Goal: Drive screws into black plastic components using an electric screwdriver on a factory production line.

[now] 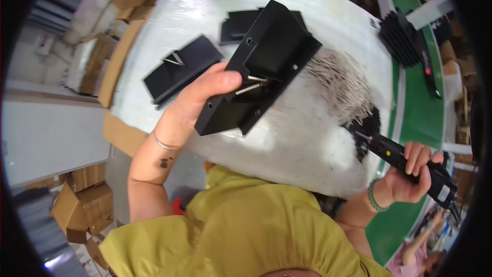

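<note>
Yellow-green cloth of the person's shirt (241, 225) fills the lower middle of the view, and both forearms rise from it. Up and to the left, the left hand (197, 103) is clamped on a black angled bracket (259, 69), thumb pressed on its upper face, holding it tilted above the bench (307, 138); two thin metal pins (251, 84) lie in the bracket's fold. Lower right, the right hand (410, 174) is wrapped tight around a black power screwdriver (405, 161), whose tip points toward a heap of thin grey metal pins (343, 82) and a cluster of small black screws (366, 128). A white, glossy sheet covers the bench, and more flat black pieces (179, 67) lie on its far side. Beside the bench on the right runs a green conveyor belt (423, 118) carrying a stack of black ribbed parts (402, 36). Cardboard boxes (84, 200) sit on the floor at the left.
</note>
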Motion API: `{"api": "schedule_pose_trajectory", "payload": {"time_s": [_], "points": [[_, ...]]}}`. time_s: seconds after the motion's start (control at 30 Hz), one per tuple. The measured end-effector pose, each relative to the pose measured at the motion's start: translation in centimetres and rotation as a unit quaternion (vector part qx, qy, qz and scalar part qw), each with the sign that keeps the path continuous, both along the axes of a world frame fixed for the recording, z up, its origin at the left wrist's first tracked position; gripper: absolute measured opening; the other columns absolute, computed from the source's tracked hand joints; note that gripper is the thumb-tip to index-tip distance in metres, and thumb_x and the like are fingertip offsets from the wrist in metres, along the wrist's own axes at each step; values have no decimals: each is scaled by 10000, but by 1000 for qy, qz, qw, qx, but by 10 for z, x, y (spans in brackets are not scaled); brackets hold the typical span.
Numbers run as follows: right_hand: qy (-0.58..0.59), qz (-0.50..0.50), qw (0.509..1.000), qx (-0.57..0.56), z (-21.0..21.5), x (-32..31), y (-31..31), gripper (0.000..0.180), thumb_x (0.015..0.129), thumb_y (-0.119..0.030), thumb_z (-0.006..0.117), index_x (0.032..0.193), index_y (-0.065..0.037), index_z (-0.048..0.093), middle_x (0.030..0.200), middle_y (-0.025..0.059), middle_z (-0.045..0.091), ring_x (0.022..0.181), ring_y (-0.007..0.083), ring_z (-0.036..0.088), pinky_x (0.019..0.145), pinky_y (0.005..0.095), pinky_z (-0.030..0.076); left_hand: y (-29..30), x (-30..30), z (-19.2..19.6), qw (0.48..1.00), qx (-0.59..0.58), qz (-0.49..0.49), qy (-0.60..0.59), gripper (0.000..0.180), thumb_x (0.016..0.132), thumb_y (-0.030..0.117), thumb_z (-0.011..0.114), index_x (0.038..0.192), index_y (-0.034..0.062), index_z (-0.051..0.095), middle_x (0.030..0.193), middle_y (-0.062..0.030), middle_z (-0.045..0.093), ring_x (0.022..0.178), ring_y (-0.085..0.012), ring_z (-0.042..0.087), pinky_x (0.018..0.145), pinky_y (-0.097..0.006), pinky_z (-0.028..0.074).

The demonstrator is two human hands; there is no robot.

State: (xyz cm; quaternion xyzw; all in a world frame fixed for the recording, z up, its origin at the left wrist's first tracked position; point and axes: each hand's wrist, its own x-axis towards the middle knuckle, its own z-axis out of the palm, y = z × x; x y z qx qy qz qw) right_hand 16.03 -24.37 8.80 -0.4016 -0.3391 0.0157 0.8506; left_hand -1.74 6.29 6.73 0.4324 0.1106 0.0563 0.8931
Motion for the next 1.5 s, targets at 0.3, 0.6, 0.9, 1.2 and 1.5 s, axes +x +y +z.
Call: {"api": "schedule_pose_trajectory", "payload": {"time_s": [0.3,0.6,0.9,1.2,1.5], "points": [[34,33,999,-10,-14,4,12,225,773,-93,488,989,-60,439,622,-20,375,558,84,379,629,266,300,85,-47,15,588,765,177,193,633,621,270,815,1181,92,580,980,-120,631,904,-285,594,807,-353,480],[50,40,998,-6,-22,6,11,236,771,-107,485,994,-58,425,629,-20,369,569,81,376,639,270,297,96,-66,-7,520,818,46,240,1131,487,367,869,1437,254,265,1185,-191,519,1066,-361,514,932,-403,429],[32,6,999,-14,-18,1,13,280,764,-135,528,1017,-55,439,600,-28,364,514,81,356,609,268,312,85,-57,-13,718,667,43,192,1062,534,125,752,1453,152,222,1262,-194,491,1123,-309,515,972,-336,394],[2,40,999,4,7,-40,-36,281,727,-48,637,920,-70,433,559,8,485,444,139,460,463,289,385,-70,111,36,774,563,-287,-48,1081,486,162,757,1441,152,250,1284,-177,494,1195,-306,490,1022,-353,353],[-25,-101,994,28,3,-64,-79,287,743,-88,594,935,-89,381,498,-40,439,404,73,425,473,230,377,-386,284,-49,573,666,-337,-338,1091,423,460,834,1377,251,348,1181,-204,521,1116,-380,483,836,-557,392]]}}
